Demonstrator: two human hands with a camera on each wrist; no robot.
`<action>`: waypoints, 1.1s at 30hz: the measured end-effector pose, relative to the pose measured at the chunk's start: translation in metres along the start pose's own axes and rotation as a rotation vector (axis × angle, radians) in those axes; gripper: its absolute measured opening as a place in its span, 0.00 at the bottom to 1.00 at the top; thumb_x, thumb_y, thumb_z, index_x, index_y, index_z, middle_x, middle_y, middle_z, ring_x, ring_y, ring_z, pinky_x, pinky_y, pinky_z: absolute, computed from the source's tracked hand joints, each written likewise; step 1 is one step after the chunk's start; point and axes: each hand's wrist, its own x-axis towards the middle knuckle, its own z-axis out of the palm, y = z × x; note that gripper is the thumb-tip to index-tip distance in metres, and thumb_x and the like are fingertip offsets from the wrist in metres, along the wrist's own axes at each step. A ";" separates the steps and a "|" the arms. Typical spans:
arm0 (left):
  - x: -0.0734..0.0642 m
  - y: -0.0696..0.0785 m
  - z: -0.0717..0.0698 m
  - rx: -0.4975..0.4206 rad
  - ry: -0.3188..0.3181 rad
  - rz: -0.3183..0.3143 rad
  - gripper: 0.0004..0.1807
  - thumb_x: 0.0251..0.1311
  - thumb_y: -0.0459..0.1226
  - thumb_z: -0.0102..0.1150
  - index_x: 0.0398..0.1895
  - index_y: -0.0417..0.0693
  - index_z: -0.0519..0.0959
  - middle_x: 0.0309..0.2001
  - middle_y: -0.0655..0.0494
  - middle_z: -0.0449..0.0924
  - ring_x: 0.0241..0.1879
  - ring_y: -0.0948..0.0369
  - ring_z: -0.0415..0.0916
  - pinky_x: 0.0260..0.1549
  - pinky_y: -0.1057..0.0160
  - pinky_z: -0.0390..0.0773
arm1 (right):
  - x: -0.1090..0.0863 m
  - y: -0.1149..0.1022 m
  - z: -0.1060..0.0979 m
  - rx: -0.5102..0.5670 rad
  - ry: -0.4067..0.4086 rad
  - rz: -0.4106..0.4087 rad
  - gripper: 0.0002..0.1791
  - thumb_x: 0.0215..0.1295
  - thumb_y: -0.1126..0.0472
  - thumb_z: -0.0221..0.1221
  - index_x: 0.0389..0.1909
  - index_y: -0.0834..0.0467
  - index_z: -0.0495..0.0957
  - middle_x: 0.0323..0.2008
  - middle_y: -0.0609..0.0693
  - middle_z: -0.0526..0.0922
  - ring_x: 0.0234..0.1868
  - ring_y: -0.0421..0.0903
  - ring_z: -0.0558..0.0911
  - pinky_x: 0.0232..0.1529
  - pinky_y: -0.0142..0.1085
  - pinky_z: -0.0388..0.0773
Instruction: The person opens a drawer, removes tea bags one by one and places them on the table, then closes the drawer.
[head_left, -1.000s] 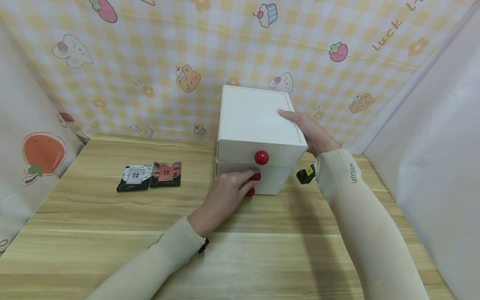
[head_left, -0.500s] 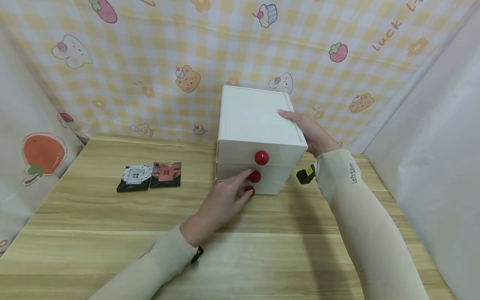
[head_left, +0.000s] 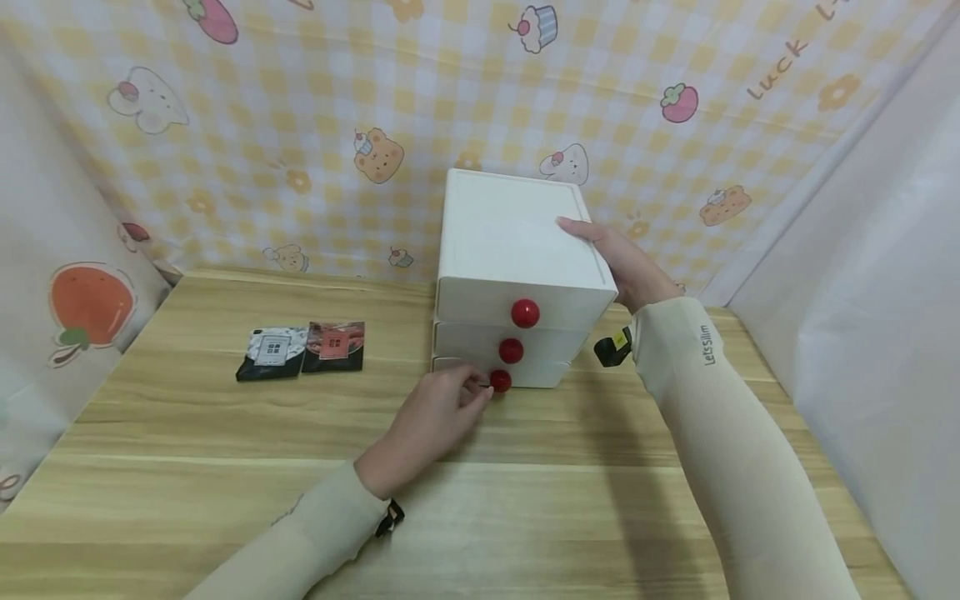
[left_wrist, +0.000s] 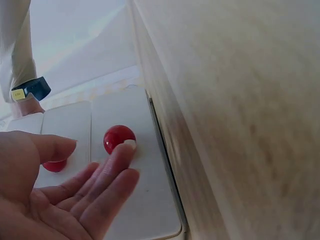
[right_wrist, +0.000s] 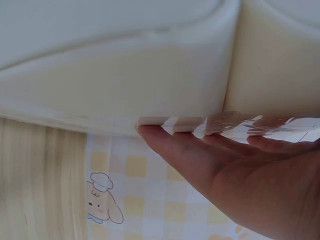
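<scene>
- Right sleeve (head_left: 731, 433): long, fitted, pale beige, finely ribbed, with dark "LetsSlim" lettering (head_left: 708, 345) near the cuff.
- Left sleeve (head_left: 315, 525): matching beige; its print (head_left: 287, 510) is too blurred to read.
- Right wrist device (head_left: 613, 348): small, black, yellow label.
- Left wrist device (head_left: 390, 518): black, partly hidden.

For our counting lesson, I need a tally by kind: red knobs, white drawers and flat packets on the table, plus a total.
Red knobs: 3
White drawers: 3
Flat packets: 2
Total: 8
</scene>
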 end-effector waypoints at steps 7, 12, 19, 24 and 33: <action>0.007 -0.004 0.002 -0.053 -0.092 -0.107 0.13 0.66 0.40 0.64 0.46 0.40 0.85 0.33 0.53 0.87 0.28 0.65 0.78 0.31 0.65 0.81 | 0.000 0.001 0.000 -0.007 -0.007 -0.014 0.41 0.74 0.34 0.47 0.80 0.48 0.48 0.59 0.53 0.77 0.49 0.45 0.85 0.46 0.41 0.85; 0.011 -0.003 0.005 -0.120 -0.143 -0.149 0.13 0.67 0.41 0.63 0.45 0.41 0.85 0.30 0.55 0.87 0.23 0.65 0.75 0.28 0.65 0.77 | 0.001 0.001 0.000 0.001 -0.008 -0.018 0.42 0.74 0.34 0.47 0.80 0.49 0.48 0.58 0.53 0.77 0.48 0.45 0.86 0.45 0.40 0.85; 0.018 -0.004 0.009 -0.225 -0.209 -0.208 0.17 0.69 0.46 0.60 0.32 0.41 0.86 0.13 0.60 0.70 0.15 0.66 0.63 0.17 0.68 0.63 | 0.001 0.000 0.000 -0.001 -0.002 -0.012 0.41 0.74 0.34 0.47 0.80 0.48 0.48 0.58 0.53 0.77 0.47 0.45 0.86 0.45 0.40 0.85; 0.023 -0.004 0.014 -0.243 -0.206 -0.218 0.24 0.69 0.46 0.60 0.14 0.45 0.76 0.10 0.62 0.62 0.13 0.65 0.59 0.14 0.68 0.58 | 0.001 0.000 0.001 0.002 0.007 -0.010 0.41 0.74 0.34 0.47 0.79 0.49 0.49 0.58 0.53 0.78 0.47 0.45 0.86 0.45 0.40 0.85; 0.028 -0.006 0.022 -0.271 -0.216 -0.260 0.25 0.69 0.45 0.58 0.17 0.38 0.80 0.16 0.48 0.82 0.16 0.59 0.80 0.14 0.68 0.64 | -0.001 0.000 0.000 -0.005 0.005 -0.006 0.41 0.74 0.34 0.47 0.80 0.47 0.48 0.60 0.53 0.76 0.49 0.45 0.85 0.46 0.40 0.85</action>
